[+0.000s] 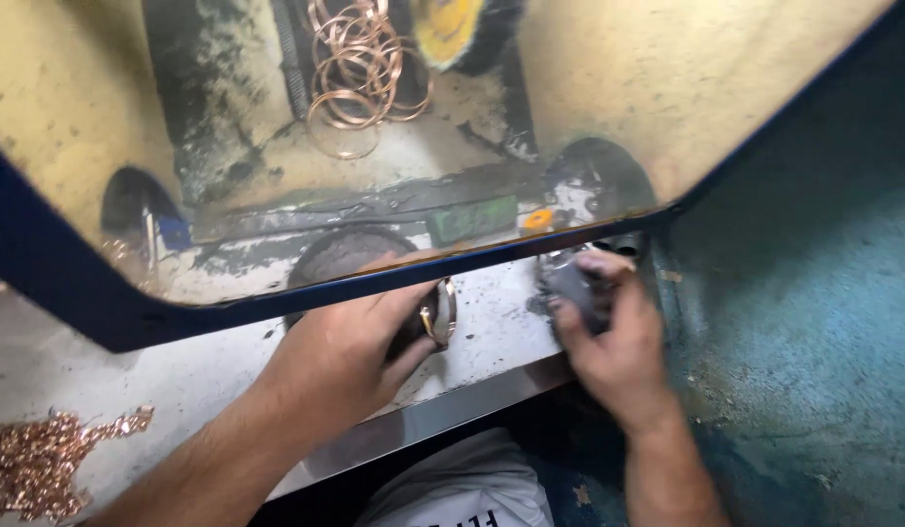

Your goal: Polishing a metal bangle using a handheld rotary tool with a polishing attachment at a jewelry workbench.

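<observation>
Hands (pixel 472 342) on ring (pixel 441 312) (grey cloth (pixel 570 283))

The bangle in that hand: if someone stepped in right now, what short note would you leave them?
Left hand: holds a shiny bangle at the shield's lower edge.
Right hand: grips a dark grey lump on the bench.
Done or left: cannot tell. A bunch of copper-coloured bangles hangs inside near a yellow wheel; copper-coloured chain lies heaped at the left.
</observation>
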